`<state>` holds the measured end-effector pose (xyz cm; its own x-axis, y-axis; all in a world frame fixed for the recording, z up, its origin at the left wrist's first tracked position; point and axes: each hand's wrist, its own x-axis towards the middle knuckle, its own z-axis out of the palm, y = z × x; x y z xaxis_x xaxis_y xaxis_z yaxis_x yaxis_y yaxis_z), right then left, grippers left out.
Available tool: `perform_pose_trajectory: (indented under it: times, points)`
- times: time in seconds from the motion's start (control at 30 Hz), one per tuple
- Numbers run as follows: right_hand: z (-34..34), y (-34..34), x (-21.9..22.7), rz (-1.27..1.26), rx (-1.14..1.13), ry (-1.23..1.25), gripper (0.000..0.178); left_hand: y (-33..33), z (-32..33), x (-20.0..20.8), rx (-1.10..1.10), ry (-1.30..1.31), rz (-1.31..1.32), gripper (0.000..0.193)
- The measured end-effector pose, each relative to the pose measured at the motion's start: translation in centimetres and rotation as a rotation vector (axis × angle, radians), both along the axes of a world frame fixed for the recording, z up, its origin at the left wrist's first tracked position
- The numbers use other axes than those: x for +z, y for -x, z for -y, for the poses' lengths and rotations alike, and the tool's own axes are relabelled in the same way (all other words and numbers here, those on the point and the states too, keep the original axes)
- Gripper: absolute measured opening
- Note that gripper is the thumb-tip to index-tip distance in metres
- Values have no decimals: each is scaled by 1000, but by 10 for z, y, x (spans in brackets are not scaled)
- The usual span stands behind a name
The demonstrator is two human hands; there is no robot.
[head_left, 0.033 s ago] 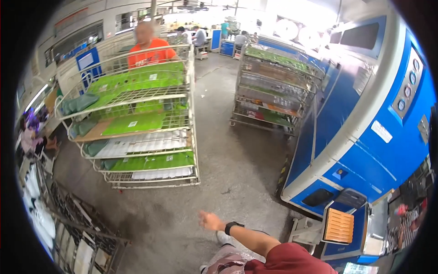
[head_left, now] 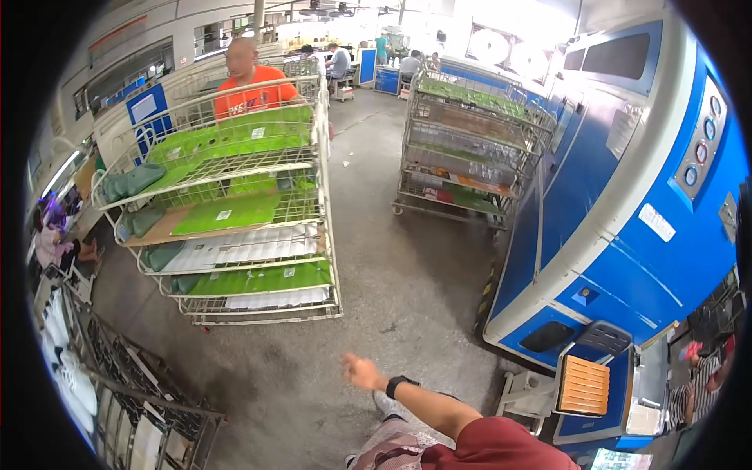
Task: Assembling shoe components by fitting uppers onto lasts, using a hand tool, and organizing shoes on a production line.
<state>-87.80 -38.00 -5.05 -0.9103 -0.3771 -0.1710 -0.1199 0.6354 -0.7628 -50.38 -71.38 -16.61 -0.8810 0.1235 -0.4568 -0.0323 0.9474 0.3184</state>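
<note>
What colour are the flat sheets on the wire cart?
Mostly bright green sheets, with some white ones, on the wire cart; the head view shows them.

1. The tall wheeled rack of pale wire mesh (head_left: pixel 325 180) is bare metal with a dull, slightly worn sheen.
2. The flat green sheets (head_left: pixel 227 213) on its shelves look smooth and matt, like plastic or foam; the exact material cannot be told.
3. The white ribbed sheets (head_left: pixel 251 244) below show a corrugated surface.
4. The grey concrete floor (head_left: pixel 392 274) is rough, matt and stained.
5. The large blue machine housing (head_left: pixel 627 235) is painted sheet metal, smooth and semi-glossy.
6. The black wristband (head_left: pixel 397 385) beside the bare right hand (head_left: pixel 360 371) looks like matt rubber or plastic.
7. The dark red sleeve (head_left: pixel 501 446) is soft matt cloth.
</note>
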Motion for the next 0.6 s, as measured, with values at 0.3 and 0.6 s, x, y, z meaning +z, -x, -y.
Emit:
perform_pose_trajectory:
  times: [0.3,0.6]
  points:
    - [-128,219,67,286,-1032,967,74,89,-71,25,225,-20,92,42]
    - [-46,245,285,125,717,874,54,227,-144,91,474,-229,41,38]
